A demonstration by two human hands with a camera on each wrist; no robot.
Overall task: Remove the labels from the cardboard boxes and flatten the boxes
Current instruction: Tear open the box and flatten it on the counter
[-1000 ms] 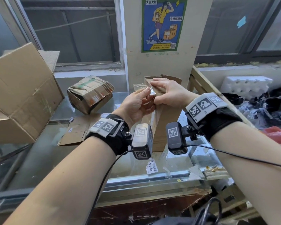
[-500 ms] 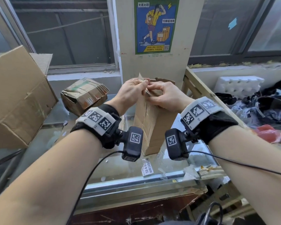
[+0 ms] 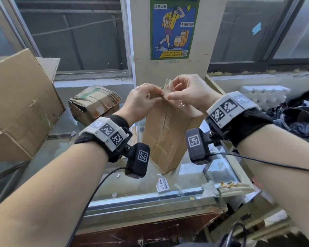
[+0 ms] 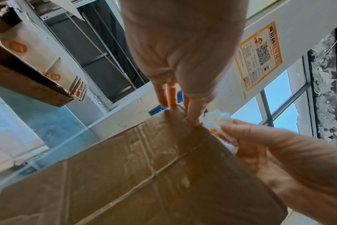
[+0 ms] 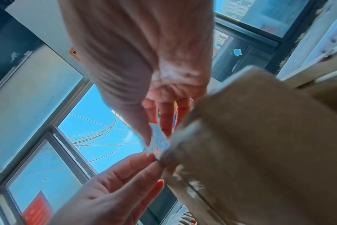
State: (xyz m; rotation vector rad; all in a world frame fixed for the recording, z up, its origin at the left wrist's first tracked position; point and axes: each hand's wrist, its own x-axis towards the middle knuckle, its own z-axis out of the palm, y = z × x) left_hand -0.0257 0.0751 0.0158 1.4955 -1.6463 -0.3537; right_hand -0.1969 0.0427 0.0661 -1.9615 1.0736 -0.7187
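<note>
While head hides grip | right wrist: right hand (image 5: 144, 79) pinches tape (image 5: 157, 140)

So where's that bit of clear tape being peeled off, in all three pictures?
Head: the clear tape sticks up at upper centre, between both hands.
Left wrist: it shows crinkled, right of centre, beyond the box's top corner.
Right wrist: it is centre, pinched by the right hand.
Shared landmark: the upright cardboard box.

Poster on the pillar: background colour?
Blue, inside a green border; the poster shows best in the head view.
</note>
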